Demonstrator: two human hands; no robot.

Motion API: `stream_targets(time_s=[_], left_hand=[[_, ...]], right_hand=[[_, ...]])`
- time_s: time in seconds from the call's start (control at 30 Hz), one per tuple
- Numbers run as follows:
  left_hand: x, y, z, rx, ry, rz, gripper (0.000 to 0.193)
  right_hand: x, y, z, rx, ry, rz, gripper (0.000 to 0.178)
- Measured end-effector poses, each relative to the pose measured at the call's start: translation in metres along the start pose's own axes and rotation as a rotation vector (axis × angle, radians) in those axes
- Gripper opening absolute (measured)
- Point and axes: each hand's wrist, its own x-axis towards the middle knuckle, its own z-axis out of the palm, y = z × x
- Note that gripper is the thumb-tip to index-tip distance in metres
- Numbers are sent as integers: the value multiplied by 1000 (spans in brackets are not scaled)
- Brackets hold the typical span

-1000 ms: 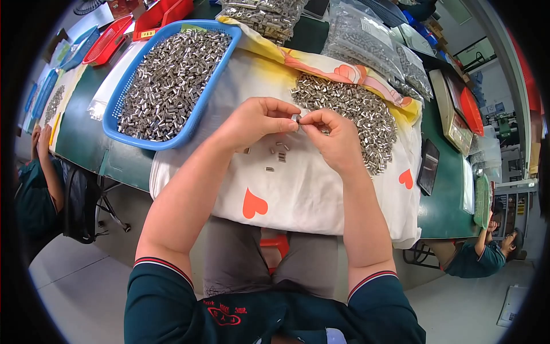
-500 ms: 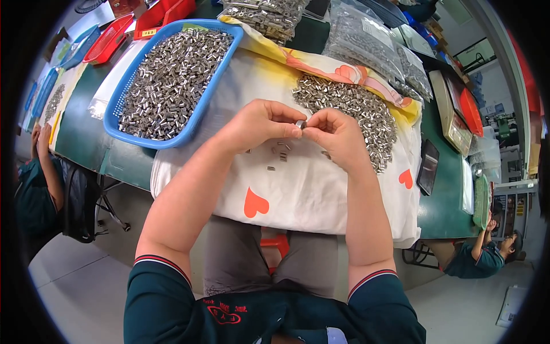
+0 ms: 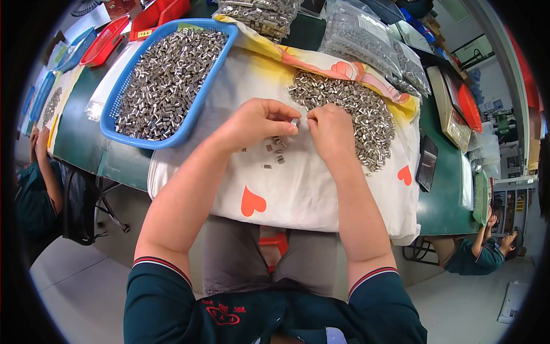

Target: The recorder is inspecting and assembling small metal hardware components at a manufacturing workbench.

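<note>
Between thumb and fingertips, my left hand [image 3: 256, 124] pinches a small shiny metal sleeve [image 3: 295, 122]. My right hand [image 3: 332, 133] is a short way to its right, back upward, with thumb and fingers drawn together at the left edge of a pile of small metal cylinders [image 3: 372, 126]. Whatever its fingertips hold, if anything, is too small or hidden to make out. Several loose metal cylinders [image 3: 267, 167] lie on the white cloth [image 3: 303, 198] below my left hand. Left of my hands stands a blue plastic basket [image 3: 226, 54] filled with similar cylinders.
Plastic bags of metal parts [image 3: 358, 43] lie beyond the pile. A dark phone-like slab [image 3: 427, 163] rests on the green table [image 3: 446, 200] at right. Red trays [image 3: 106, 41] stand at far left. Other people sit at the left and right edges.
My right hand has come away from the metal sleeve and turned its back upward, leaving a small gap. My left hand keeps hold of the sleeve. More loose cylinders show below it.
</note>
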Motion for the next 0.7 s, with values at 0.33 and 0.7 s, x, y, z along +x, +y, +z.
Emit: stream_targets(time_s=[0.33, 0.7], left_hand=[[-2, 3, -1, -97, 32, 33, 28], [0, -2, 0, 16, 63, 46, 26]], right_hand=[[-8, -17, -32, 843, -138, 203, 10], [-12, -22, -24, 657, -1, 54, 9]])
